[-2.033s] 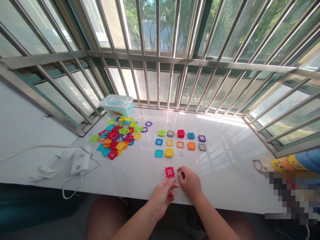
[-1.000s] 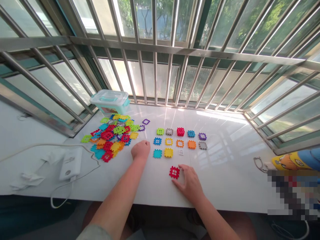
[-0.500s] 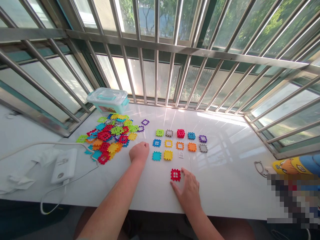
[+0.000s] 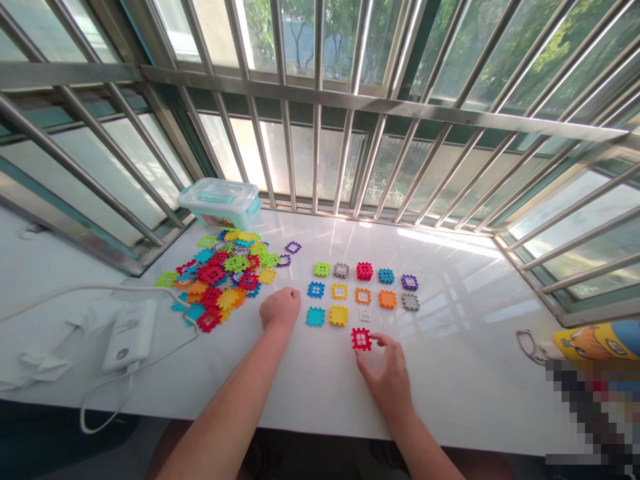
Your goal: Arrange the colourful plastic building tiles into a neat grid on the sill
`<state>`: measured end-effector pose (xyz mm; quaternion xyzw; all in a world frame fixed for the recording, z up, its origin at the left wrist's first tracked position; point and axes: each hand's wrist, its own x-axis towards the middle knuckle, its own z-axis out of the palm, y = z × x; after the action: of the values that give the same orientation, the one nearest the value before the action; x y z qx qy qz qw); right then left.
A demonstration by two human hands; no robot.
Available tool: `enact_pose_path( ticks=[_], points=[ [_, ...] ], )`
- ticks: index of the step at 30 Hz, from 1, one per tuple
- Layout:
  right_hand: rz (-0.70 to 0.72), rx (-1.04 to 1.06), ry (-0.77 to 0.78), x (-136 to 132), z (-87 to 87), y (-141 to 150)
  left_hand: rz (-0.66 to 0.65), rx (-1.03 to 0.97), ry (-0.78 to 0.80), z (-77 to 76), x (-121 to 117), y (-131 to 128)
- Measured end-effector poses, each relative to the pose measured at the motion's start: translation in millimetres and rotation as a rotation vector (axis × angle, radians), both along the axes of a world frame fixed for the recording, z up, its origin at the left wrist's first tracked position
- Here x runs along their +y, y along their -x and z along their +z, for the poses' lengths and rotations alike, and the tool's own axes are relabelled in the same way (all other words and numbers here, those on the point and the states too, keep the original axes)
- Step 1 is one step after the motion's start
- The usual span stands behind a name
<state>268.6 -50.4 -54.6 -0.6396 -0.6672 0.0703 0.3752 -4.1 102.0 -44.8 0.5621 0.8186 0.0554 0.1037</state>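
My right hand (image 4: 387, 373) pinches a red square window-frame tile (image 4: 361, 339) by its edge, between thumb and fingers. That tile sits just in front of a small white lattice piece (image 4: 365, 315). My left hand (image 4: 281, 309) rests on the table as a closed fist; whatever it may hold is hidden. Left of the fist lies a heap of coloured interlocking tiles (image 4: 213, 275). Right of it are sorted tiles in rows, among them a cyan tile (image 4: 315, 317), a yellow tile (image 4: 339, 315) and a red stack (image 4: 365, 271).
A lidded teal plastic box (image 4: 220, 203) stands at the back left. A white power strip (image 4: 129, 333) with its cable lies left on the white table (image 4: 460, 373). Metal window bars (image 4: 345, 100) border the back. A yellow and blue item (image 4: 590, 341) is at the right edge.
My right hand has closed on the red tile and shifted it right and slightly away from me. The left fist stays in place; the view has moved slightly.
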Motion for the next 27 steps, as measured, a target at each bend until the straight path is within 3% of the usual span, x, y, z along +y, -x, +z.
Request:
enact_pose_path(
  ticks=[6, 9, 12, 17, 27],
  points=[
    [-0.093, 0.002, -0.083, 97, 27.0, -21, -0.001, 0.013, 0.007, 2.8, 0, -1],
    [-0.083, -0.042, -0.067, 146, 31.4, -27, 0.005, 0.013, 0.013, 5.0, -1, -2],
    [-0.069, -0.088, -0.030, 178, 30.9, -28, 0.015, 0.006, 0.020, 6.5, -1, -3],
    [-0.051, -0.123, 0.010, 198, 27.4, -26, 0.014, 0.001, 0.035, 6.7, 0, -2],
    [-0.065, -0.109, 0.022, 202, 20.4, -28, 0.007, 0.004, 0.012, 1.6, 0, -1]
  ],
)
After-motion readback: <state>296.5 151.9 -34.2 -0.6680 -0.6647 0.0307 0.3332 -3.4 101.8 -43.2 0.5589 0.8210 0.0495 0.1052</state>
